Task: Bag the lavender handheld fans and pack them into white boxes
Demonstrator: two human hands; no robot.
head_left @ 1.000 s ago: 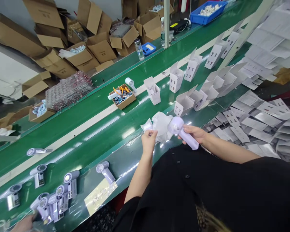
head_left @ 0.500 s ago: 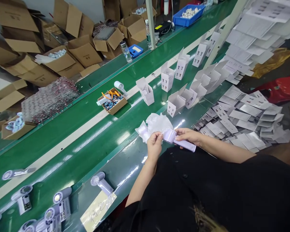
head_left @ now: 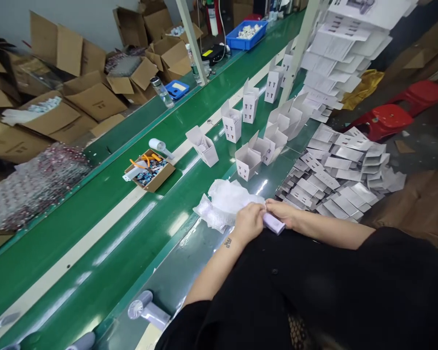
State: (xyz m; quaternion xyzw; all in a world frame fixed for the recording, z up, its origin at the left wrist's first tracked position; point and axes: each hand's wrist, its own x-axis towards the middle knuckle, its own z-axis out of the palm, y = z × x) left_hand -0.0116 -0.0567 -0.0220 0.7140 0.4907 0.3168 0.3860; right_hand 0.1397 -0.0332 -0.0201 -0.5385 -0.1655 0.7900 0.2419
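A lilac handheld fan [head_left: 273, 224] is between my two hands, its handle pointing down to the right. My right hand [head_left: 280, 210] closes around the fan near its upper part. My left hand [head_left: 250, 219] has its fingers closed on the edge of a crinkled, translucent white plastic bag [head_left: 228, 197], right beside the fan. The fan's head is hidden by my hands and the bag. More of the white plastic [head_left: 210, 214] lies just left of the bag on the bench. Another lilac fan [head_left: 148, 309] rests on the bench at lower left.
Open white boxes [head_left: 248, 158] stand along the green conveyor belt [head_left: 131, 243]. A small carton [head_left: 156, 179] holds orange-handled pliers and small parts. Flattened white boxes [head_left: 335, 167] are piled at right, near red stools [head_left: 386, 119]. Brown cartons [head_left: 95, 99] line the far side.
The view has shifted, so the surroundings sit further left. My left hand has come closer to my right, and the fan's head has gone from sight behind hand and bag.
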